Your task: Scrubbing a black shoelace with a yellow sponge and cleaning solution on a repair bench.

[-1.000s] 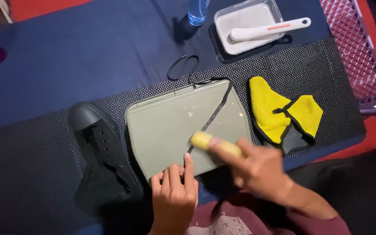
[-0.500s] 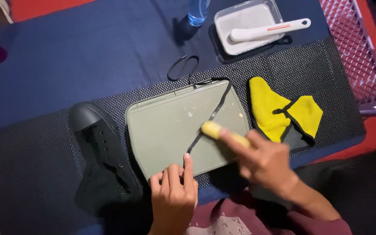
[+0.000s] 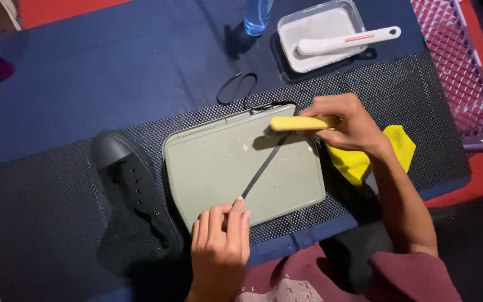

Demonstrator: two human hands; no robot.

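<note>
A grey-green tray [image 3: 208,168] lies on a black mesh mat, and a black shoelace [image 3: 264,168] stretches diagonally across it. My left hand [image 3: 219,240] pins the lace's near end to the tray's front edge with its fingertips. My right hand [image 3: 350,126] grips a yellow brush [image 3: 294,123] over the tray's far right corner, on the lace's upper part. The rest of the lace [image 3: 236,89] loops off the tray onto the blue cloth.
A black high-top shoe [image 3: 132,196] without its lace lies left of the tray. A yellow cloth [image 3: 375,156] sits under my right wrist. Behind are a white container [image 3: 322,36] holding a white brush, a clear bottle [image 3: 258,14], and a pink wire rack [image 3: 459,61] at right.
My right hand has slid the yellow brush up along the lace, from near my left hand to the tray's far right corner. My left hand has stayed put.
</note>
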